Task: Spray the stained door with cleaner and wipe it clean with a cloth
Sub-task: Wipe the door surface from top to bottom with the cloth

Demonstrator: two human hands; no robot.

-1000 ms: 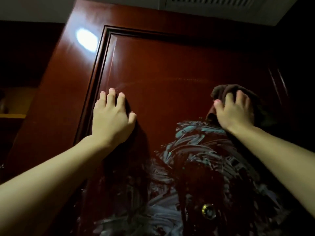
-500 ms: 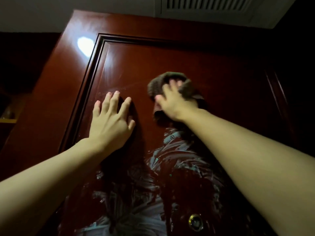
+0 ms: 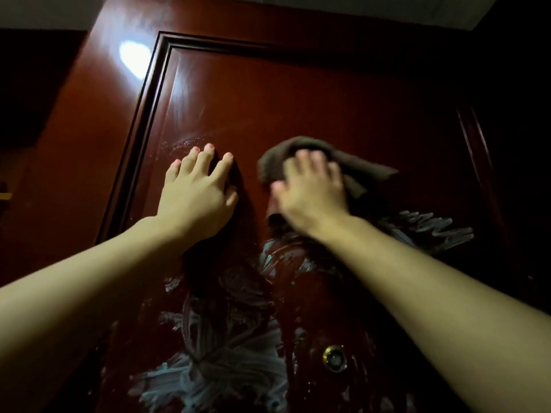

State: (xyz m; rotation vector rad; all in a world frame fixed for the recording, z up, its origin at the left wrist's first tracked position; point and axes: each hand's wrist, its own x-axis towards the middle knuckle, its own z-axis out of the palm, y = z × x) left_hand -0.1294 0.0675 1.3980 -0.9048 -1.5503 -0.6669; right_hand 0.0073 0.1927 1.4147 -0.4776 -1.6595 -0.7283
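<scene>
1. Nearest to me, my two bare forearms reach up from 7 and 5 o'clock toward the door (image 3: pixel 298 99), a glossy reddish-brown panel that fills the view.
2. Low on the door, pale smeared streaks (image 3: pixel 214 380) spread from 6 o'clock upward, with another patch at 3 o'clock; a brass peephole (image 3: pixel 334 358) sits among them at 5 o'clock.
3. My left hand (image 3: pixel 193 195) lies flat on the panel just left of centre, fingers spread apart and holding nothing.
4. My right hand (image 3: pixel 313 192) is just beside it, at its 3 o'clock, pressed onto the brown cloth (image 3: pixel 369 169), palm and fingers over it against the door.
5. The cloth shows past my fingertips toward 12 and trails out toward 2 o'clock; the rest is hidden under my hand.
6. My right hand is blurred, so I cannot tell how my fingers grip.
7. Farther up, a bright glare spot (image 3: pixel 134 56) sits at 11 o'clock; the door's right edge is lost in darkness.
</scene>
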